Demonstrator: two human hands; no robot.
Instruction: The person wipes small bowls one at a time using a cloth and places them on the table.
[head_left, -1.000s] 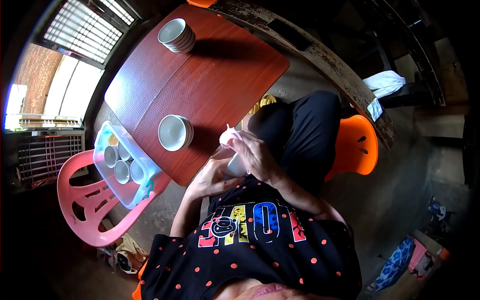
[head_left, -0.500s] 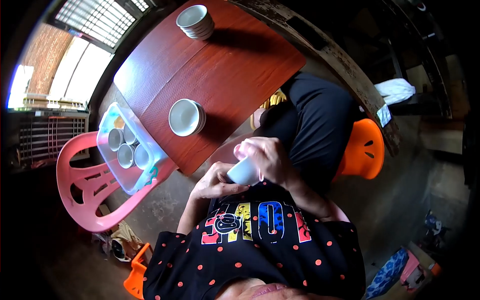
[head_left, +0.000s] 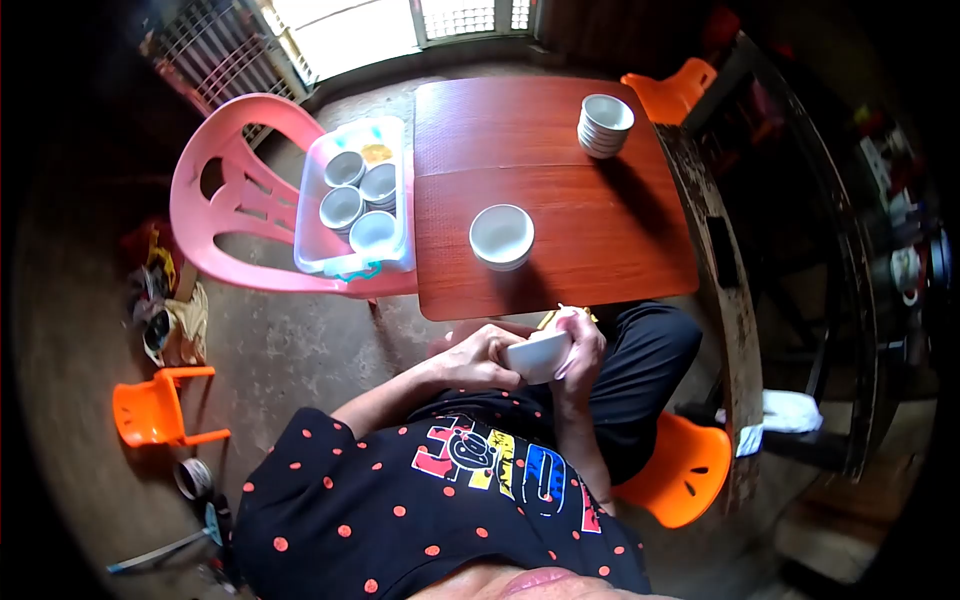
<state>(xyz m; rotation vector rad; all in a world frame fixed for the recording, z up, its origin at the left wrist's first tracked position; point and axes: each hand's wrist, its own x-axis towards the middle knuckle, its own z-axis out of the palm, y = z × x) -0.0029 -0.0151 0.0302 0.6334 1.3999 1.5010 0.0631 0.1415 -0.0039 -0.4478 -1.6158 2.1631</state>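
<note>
My left hand [head_left: 478, 360] grips a white bowl [head_left: 538, 358] by its side, above my lap near the table's front edge. Closed around a pale pink cloth [head_left: 572, 322], my right hand [head_left: 583, 352] presses against the bowl's right side and rim. On the red-brown table [head_left: 560, 190] stand a short stack of white bowls [head_left: 502, 236] and, farther back to the right, a taller stack [head_left: 605, 125]. A clear plastic bin [head_left: 309, 225] left of the table holds several stacked white bowls [head_left: 344, 207].
The bin rests on a pink chair [head_left: 200, 205]. An orange chair [head_left: 682, 470] is at the lower right, a small orange one [head_left: 148, 412] at the left, and another [head_left: 672, 92] behind the table. A worn wooden beam [head_left: 735, 350] runs along the right.
The view has swung round, so the table now appears squarer and farther right. My hands have turned the bowl and moved the cloth from its lower side to its rim.
</note>
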